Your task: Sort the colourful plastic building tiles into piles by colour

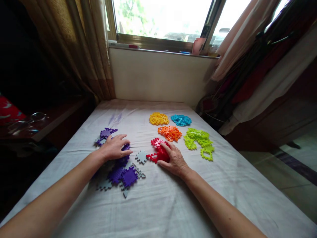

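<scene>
Over the purple pieces (pixel 129 176) lies my left hand (pixel 115 147), fingers spread and pointing right, with nothing visibly gripped. Grey pieces (pixel 105 184) are mixed in among the purple ones. My right hand (pixel 173 158) rests on the right side of the red pile (pixel 158 150), its fingers apart and partly covering it. A single pale grey toothed piece (pixel 141 157) lies between the hands, close to the red pile's left edge. Beyond my right hand sit piles of orange (pixel 170 133), yellow (pixel 158 118), blue (pixel 181 120) and lime green (pixel 199 138) pieces.
A white sheet (pixel 153 211) covers the surface under the pieces. Behind it are a low wall (pixel 158 76) and a window, with a pink cup (pixel 198 46) on the sill. Curtains (pixel 74 39) hang at left, clothes (pixel 272 72) at right. Glasses (pixel 38 116) lie on a dark side table.
</scene>
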Available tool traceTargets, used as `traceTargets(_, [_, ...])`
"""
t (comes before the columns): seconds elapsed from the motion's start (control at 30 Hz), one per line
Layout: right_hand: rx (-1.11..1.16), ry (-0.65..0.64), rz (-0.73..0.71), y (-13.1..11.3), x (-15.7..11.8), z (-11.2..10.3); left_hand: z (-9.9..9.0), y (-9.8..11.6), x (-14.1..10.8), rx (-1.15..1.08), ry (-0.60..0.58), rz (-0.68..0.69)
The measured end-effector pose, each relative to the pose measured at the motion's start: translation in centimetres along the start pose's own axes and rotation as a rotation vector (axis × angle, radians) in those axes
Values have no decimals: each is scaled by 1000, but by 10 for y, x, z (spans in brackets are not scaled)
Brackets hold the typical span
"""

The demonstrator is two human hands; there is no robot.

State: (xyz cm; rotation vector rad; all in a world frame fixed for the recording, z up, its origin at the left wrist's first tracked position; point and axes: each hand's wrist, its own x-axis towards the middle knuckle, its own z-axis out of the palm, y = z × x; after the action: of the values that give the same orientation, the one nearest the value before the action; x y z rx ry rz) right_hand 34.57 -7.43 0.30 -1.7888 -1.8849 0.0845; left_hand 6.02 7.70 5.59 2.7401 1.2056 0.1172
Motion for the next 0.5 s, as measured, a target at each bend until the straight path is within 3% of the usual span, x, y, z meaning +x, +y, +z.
traceTargets(0.1, [8,8,7,-8,14,7,8,26,-15,-15,100,102])
traceTargets(0.23, [-10,-7,28,-16,24,11,20,52,-26,-60,117,218])
traceTargets(0.5, [-71,29,97,-39,48,27,26,53,-50,-80,271,185])
